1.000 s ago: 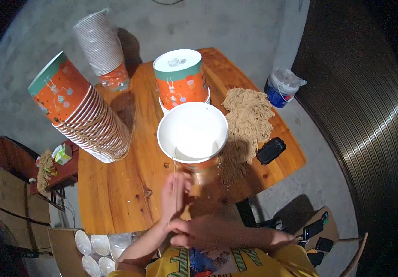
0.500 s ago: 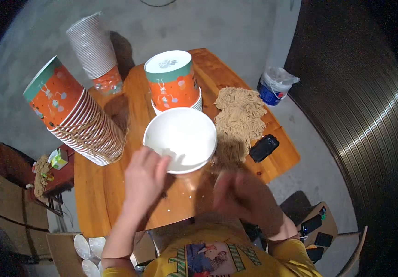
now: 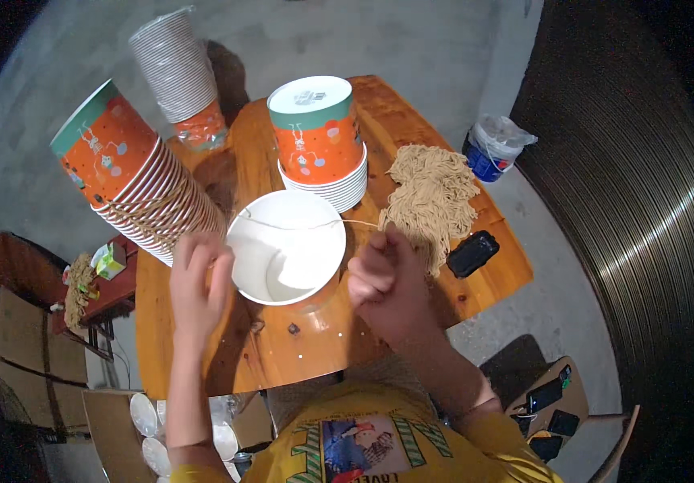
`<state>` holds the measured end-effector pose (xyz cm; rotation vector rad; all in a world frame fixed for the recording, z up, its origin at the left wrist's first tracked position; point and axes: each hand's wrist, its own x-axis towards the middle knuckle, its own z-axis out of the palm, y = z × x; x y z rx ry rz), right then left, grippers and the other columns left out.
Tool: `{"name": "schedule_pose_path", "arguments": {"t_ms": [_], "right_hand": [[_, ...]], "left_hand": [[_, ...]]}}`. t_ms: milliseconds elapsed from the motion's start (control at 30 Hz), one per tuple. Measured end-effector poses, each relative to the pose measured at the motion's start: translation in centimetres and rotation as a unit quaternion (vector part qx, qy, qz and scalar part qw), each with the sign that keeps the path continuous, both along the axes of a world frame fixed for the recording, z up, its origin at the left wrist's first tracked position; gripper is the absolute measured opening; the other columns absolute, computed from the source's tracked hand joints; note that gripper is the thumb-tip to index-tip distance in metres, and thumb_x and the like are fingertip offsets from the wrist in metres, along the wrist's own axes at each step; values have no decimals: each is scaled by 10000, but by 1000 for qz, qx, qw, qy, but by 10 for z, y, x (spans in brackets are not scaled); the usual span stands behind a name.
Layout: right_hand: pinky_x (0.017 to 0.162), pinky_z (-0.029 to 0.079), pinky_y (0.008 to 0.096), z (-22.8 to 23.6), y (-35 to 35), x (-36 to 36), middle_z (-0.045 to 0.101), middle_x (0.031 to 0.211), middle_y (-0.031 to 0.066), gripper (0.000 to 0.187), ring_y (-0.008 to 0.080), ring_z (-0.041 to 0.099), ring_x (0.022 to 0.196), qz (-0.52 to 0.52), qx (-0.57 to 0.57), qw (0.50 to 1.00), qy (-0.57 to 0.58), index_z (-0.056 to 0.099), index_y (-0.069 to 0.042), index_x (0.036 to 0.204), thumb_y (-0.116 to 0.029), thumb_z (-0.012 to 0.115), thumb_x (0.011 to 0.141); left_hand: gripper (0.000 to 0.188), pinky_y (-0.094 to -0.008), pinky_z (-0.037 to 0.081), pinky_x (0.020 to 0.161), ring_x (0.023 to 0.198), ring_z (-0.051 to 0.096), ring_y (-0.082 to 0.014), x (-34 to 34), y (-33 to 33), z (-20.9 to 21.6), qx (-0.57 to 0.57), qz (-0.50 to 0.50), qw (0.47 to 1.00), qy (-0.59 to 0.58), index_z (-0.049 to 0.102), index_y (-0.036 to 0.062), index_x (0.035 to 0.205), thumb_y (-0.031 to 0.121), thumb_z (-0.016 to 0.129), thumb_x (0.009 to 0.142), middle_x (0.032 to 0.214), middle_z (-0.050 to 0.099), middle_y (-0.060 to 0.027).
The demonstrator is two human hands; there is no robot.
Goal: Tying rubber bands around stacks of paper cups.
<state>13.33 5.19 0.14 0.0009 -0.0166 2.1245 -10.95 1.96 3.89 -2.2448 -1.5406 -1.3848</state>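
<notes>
Wooden table (image 3: 270, 362), bearing: one white-lined bucket (image 3: 286, 249), standing open-mouthed near the front edge; tan yarn bundle (image 3: 433, 201), lying rightward. Right hand (image 3: 383, 275): pinching a string (image 3: 360, 221) crossing the bucket's mouth. Left hand (image 3: 199, 278): curling beside its rim, grip impossible to tell.

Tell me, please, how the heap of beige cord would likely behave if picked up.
The heap is probably floppy, as its strands lie in soft, curving folds. It may tangle when lifted, since many loose strands overlap. It seems unlikely to roll, being spread low across the table.
</notes>
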Motion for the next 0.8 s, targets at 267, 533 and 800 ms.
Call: {"name": "schedule_pose_path", "arguments": {"t_ms": [267,533,800], "right_hand": [[361,233,265,6,-4,-14,317,477,-29,349,103,312,390,-21,56,996,-72,507,-127,709,-386,449,935],[427,295,204,-30,0,14,409,571,-19,274,96,348,447,-173,103,888,-414,539,-80,798,-292,447,947],[752,473,329,-6,-45,33,577,903,68,259,171,586,861,-201,491,570,-628,516,-68,1092,-106,592,847]], "left_hand": [[298,-271,477,655,786,602,-170,119,-74,-31,-266,-94,943,-179,457,34,979,52,686,788,931,580,-122],[104,-341,479,622,723,622,-269,122,-66,-29,-289,-136,934,-161,467,30,1036,57,471,936,857,573,-170],[100,-356,491,600,695,627,-302,112,-64,-26,-322,-113,935,-100,415,23,1016,94,447,953,827,567,-175]]}}
